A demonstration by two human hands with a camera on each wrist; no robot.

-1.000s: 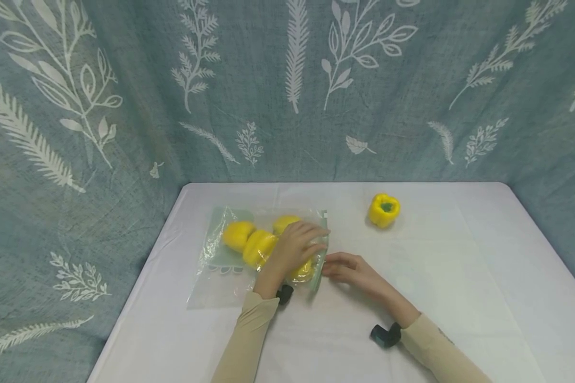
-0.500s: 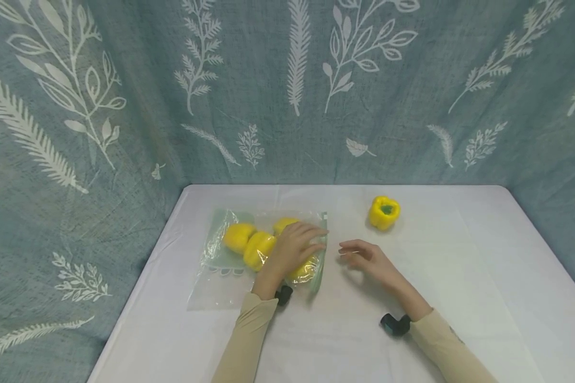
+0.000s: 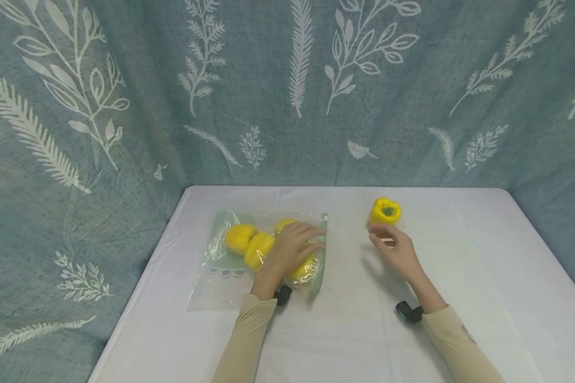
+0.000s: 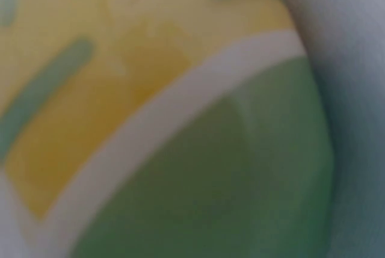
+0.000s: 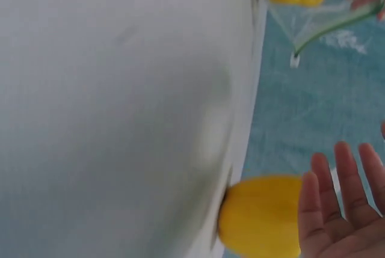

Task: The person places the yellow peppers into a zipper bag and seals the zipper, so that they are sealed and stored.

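In the head view, my left hand [image 3: 292, 247] holds the rim of a clear zip bag [image 3: 211, 290] at its mouth, with the hand lying over the bag. Several yellow bell peppers [image 3: 240, 238] are inside. The right wrist view shows the bag's green zip edge [image 5: 337, 26] raised near the left fingers. My right hand [image 3: 396, 250] is just in front of a loose yellow bell pepper [image 3: 385, 210] with a green stem. In the right wrist view, its fingers [image 5: 346, 180] are extended beside that pepper [image 5: 258, 216]. Blurred green and yellow bag print [image 4: 228, 168] fills most of the left wrist view.
A white-covered table [image 3: 340, 335] lies under everything. Blue-green curtains [image 3: 268, 106] with white leaf patterns stand behind it and along both sides. A black wrist camera [image 3: 409, 312] sits on the right wrist, and another one [image 3: 283, 294] on the left.
My right hand has left the bag's mouth and moved right and away from me to the loose pepper. The left hand stays at the bag with hardly any movement.
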